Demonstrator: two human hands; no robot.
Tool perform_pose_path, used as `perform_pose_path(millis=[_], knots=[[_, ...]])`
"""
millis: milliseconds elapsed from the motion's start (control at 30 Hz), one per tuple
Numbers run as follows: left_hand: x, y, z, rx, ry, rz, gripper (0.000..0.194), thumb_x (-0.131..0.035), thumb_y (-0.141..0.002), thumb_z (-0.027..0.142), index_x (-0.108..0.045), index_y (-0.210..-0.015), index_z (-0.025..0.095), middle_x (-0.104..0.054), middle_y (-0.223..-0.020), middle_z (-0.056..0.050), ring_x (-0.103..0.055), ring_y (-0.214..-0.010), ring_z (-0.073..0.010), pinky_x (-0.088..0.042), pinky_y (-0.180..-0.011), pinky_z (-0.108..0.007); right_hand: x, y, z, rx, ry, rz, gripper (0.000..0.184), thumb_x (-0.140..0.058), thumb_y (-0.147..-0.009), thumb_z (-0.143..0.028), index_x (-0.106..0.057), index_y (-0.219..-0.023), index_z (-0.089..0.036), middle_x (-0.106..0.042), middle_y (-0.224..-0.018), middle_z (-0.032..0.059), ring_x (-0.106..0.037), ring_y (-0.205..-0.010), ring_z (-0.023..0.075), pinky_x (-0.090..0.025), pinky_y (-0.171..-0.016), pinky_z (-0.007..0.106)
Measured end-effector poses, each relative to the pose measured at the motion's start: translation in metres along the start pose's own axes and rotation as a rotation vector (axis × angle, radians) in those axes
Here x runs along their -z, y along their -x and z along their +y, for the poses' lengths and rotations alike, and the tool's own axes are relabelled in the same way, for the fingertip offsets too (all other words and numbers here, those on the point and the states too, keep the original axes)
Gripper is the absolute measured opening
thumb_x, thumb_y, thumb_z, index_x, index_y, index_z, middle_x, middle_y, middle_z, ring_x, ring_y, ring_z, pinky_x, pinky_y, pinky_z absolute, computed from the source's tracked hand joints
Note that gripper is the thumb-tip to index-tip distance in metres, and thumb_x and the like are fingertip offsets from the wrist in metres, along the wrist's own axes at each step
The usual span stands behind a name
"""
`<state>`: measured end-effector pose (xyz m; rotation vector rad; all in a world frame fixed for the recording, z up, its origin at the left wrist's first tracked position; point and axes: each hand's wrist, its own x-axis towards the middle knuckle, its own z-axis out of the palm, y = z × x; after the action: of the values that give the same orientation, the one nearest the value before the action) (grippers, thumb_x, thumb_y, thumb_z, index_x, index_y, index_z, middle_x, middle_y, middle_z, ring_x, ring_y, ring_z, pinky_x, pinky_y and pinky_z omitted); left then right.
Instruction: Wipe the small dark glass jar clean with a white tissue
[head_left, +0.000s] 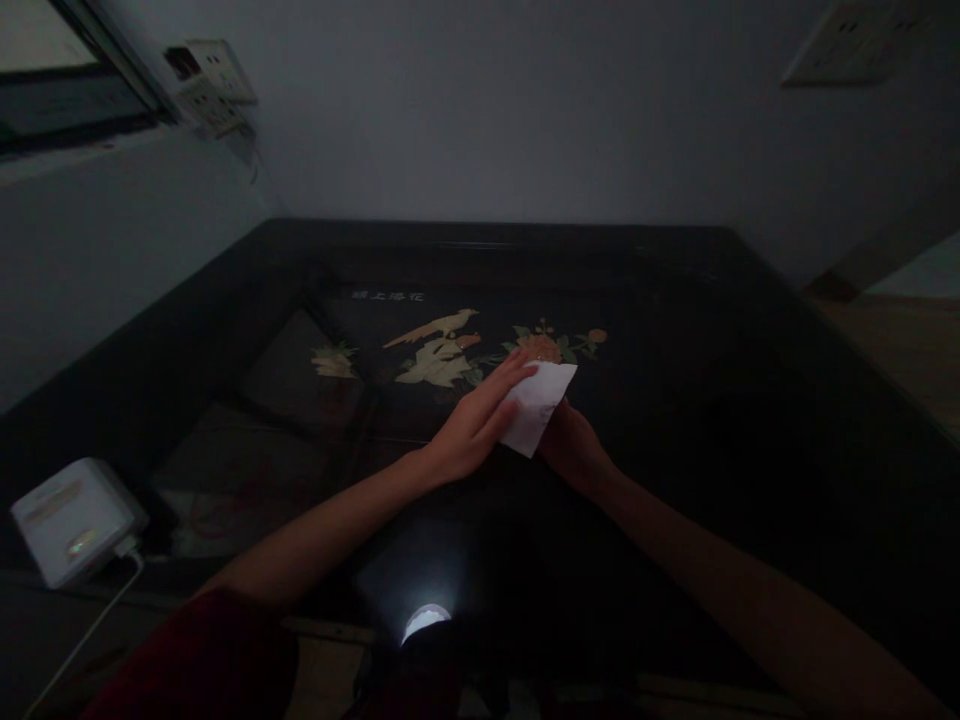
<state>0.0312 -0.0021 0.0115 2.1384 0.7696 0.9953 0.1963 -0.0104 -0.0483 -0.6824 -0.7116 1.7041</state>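
A piece of white folded paper (538, 400) is held up above the middle of a dark, glossy table (465, 540). My left hand (476, 420) grips it from the left, thumb on the near face and fingers along the upper edge. Behind the paper's right side is my right hand (574, 445), its fingers mostly hidden by the sheet and the dim light. Beneath both hands, the tabletop carries a picture of a bird (442, 325) and flowers.
At the left edge of the table sits a white box-shaped device (79, 520) with a white cable (90, 630) plugged in. Wall sockets (217, 85) are at the upper left, another socket plate (844, 45) at the upper right. A bright light reflects near the table's front edge.
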Motion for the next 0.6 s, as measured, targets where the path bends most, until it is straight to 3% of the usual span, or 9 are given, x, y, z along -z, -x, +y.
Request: perform_pose_path(millis=[100,333,600], knots=[[-0.006,-0.01,-0.004,0.034,-0.012,0.073,0.043,-0.029,-0.098,0.04,-0.051,-0.128,0.019,-0.049,-0.142,-0.012,-0.035,-0.139,-0.0228,-0.027,-0.115,-0.045,0.002,-0.002,0.0,0.02,-0.053,0.001,0.032,-0.072,-0.073,-0.049,-0.069,-0.098,-0.03,-0.071,-0.104,-0.0015,-0.06,-0.112,0.0207,-0.048,-0.096,0.034],[-0.027,-0.03,-0.022,-0.046,-0.122,0.147,0.04,-0.034,-0.096,0.043,-0.05,-0.121,0.017,-0.051,-0.137,-0.016,-0.041,-0.134,-0.024,-0.034,-0.11,-0.044,0.006,-0.004,-0.004,-0.013,-0.065,0.024,0.039,-0.07,-0.071,-0.059,-0.069,-0.099,-0.031,-0.072,-0.105,-0.0016,-0.059,-0.113,0.0238,-0.051,-0.092,0.038],[-0.022,-0.021,-0.035,-0.211,-0.238,0.119,0.044,-0.048,-0.089,0.046,-0.047,-0.123,0.017,-0.051,-0.136,-0.018,-0.045,-0.131,-0.0273,-0.034,-0.11,-0.049,0.004,0.002,-0.001,-0.009,0.027,0.01,0.03,-0.068,-0.076,-0.052,-0.068,-0.094,-0.028,-0.069,-0.099,0.0004,-0.063,-0.096,0.0198,-0.053,-0.085,0.035]])
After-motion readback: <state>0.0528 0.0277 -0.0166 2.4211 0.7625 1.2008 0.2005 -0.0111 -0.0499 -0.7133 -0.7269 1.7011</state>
